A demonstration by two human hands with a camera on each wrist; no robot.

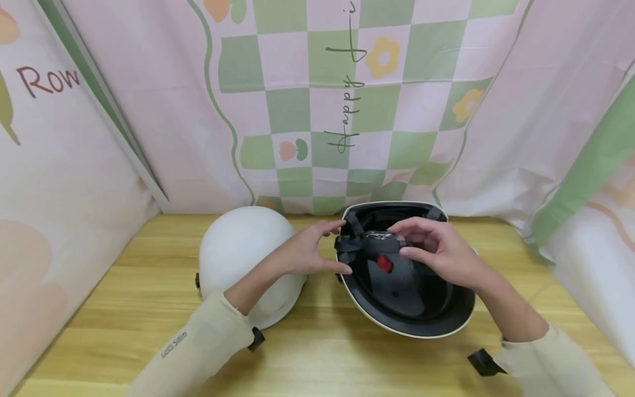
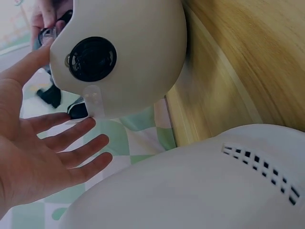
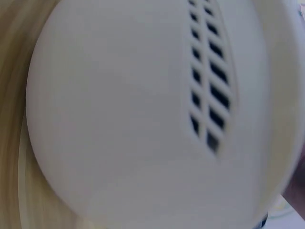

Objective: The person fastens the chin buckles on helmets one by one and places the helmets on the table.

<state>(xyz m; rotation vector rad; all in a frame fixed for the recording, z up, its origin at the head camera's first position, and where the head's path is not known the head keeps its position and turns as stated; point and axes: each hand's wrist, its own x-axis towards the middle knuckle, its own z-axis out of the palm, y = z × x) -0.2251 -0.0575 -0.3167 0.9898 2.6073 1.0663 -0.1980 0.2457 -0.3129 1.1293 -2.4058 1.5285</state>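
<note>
A white helmet [image 1: 458, 325] with a black lining lies upside down on the table. My left hand [image 1: 307, 251] is at its left rim, fingers spread and fairly straight, with thumb and fingertips at the edge. In the left wrist view the left hand [image 2: 52, 148] is beside the helmet's shell [image 2: 138, 57], near a round black cap [image 2: 93, 58]. Over the helmet's opening, my right hand [image 1: 441, 253] pinches the chin strap [image 1: 379, 236] by a clear and black part. A red tab [image 1: 384, 263] shows inside. The vented shell [image 3: 109, 95] mostly hides the right hand in the right wrist view.
A second white helmet [image 1: 243, 242] stands dome up on the wooden table [image 1: 317, 358], left of the first and beneath my left forearm. A patterned curtain [image 1: 337, 110] hangs behind the table, with more cloth along both sides.
</note>
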